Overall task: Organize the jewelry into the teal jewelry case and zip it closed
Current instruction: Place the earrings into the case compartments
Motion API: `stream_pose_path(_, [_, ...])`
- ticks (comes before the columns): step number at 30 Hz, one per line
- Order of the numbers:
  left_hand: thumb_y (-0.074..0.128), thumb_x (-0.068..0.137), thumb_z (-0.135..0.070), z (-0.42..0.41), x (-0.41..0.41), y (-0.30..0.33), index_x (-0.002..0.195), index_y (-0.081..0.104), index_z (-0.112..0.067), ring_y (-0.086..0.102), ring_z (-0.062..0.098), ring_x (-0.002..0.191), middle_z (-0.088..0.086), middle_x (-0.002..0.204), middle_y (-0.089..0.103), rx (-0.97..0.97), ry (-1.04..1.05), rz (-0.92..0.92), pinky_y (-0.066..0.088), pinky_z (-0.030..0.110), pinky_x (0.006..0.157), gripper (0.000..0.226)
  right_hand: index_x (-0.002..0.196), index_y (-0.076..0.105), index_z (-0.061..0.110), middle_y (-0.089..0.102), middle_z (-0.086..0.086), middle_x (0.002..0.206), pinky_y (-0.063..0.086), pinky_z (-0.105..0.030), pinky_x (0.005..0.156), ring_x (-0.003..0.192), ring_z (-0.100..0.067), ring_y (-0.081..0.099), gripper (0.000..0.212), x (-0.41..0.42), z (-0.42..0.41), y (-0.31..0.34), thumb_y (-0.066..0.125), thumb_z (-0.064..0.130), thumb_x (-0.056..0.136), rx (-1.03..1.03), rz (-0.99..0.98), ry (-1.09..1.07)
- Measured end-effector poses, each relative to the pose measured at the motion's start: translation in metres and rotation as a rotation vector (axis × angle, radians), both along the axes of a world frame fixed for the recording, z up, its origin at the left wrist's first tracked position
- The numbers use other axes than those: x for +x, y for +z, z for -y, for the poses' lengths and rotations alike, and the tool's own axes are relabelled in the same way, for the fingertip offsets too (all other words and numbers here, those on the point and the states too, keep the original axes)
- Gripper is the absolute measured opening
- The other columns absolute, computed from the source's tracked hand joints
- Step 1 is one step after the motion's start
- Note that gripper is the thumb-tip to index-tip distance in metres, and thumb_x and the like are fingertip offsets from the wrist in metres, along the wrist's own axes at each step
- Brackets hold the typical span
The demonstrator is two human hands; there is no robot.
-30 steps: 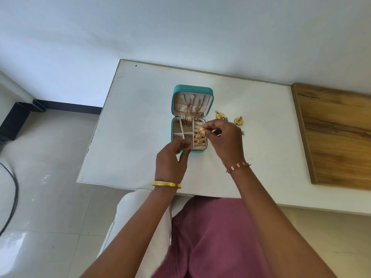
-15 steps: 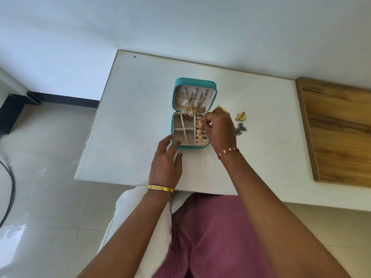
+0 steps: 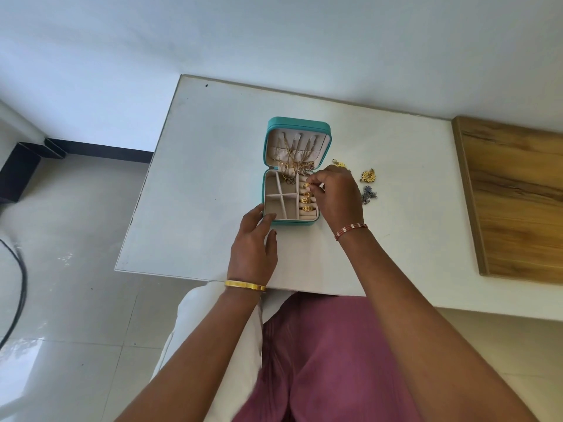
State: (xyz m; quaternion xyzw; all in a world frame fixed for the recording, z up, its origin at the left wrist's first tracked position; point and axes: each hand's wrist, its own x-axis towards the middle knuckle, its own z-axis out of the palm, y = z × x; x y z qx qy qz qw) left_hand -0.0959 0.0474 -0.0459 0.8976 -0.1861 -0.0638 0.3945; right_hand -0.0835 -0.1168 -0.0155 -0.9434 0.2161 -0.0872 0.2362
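Case (image 3: 298, 124) sits open mid-table, lid propped upright at the far side, base toward the person. Lid lining: gold chains (image 3: 292, 156) hang from the hooks, their lower ends spilling tangled over the hinge into the base. Base: left side split by dividers into small cream compartments, all bare; right side is a ring-roll strip with three gold rings (image 3: 306, 201) seated in a row.

Right hand (image 3: 338, 194) is over the far end of that strip, fingertips pinched on a fourth gold ring (image 3: 307, 185). Left hand (image 3: 254, 242) is unclenched, fingers spread, tips touching the case's near-left corner, grasping nothing.

Loose on the table (image 3: 198, 178) just right of the case: two gold pendants (image 3: 369, 175) and a darker silver-blue piece (image 3: 369, 194), partly hidden by the right hand.

Table is white, against a pale wall. Wooden board (image 3: 515, 202) lies on its right end. Grey tiled floor (image 3: 70, 269) to the left, black cable along its edge.
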Motion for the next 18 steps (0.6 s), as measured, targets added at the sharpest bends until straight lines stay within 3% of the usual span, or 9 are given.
stream_pose_path(6, [0.055,0.082,0.002,-0.001,0.000,-0.001,0.115,0.060,-0.003,0.054,0.030,0.117,0.017,0.131,0.051,-0.012,0.006,-0.003,0.039,0.027,0.091,0.034,0.100,0.069,0.002,0.066,-0.016,0.099,0.046,-0.032,0.073,0.102,-0.029,0.052,0.020,0.001,-0.002,0.004,0.055,0.000,0.086,-0.131,-0.085,0.104])
stream_pose_path(13, [0.054,0.083,0.003,-0.001,0.000,0.000,0.115,0.060,-0.003,0.054,0.030,0.118,0.017,0.131,0.051,-0.014,0.007,0.001,0.039,0.027,0.091,0.033,0.101,0.069,0.000,0.064,-0.019,0.093,0.044,-0.042,0.079,0.092,-0.041,0.054,0.041,-0.011,-0.012,0.000,0.058,-0.018,0.066,-0.285,-0.091,0.184])
stream_pose_path(16, [0.054,0.083,0.003,0.000,-0.002,0.001,0.116,0.060,-0.003,0.054,0.030,0.118,0.016,0.132,0.050,-0.012,0.011,0.005,0.039,0.026,0.091,0.034,0.104,0.067,0.000,0.061,-0.019,0.100,0.039,-0.043,0.085,0.099,-0.038,0.051,0.034,-0.010,-0.015,0.007,0.055,-0.010,0.074,-0.259,-0.119,0.149])
stream_pose_path(18, [0.054,0.083,0.003,0.000,-0.002,0.002,0.118,0.059,-0.003,0.054,0.029,0.118,0.016,0.131,0.051,-0.027,0.033,0.005,0.038,0.024,0.092,0.035,0.089,0.070,0.000,0.062,-0.018,0.089,0.042,-0.042,0.079,0.089,-0.037,0.054,0.018,-0.013,-0.021,0.011,0.059,0.000,0.074,-0.245,-0.037,0.057])
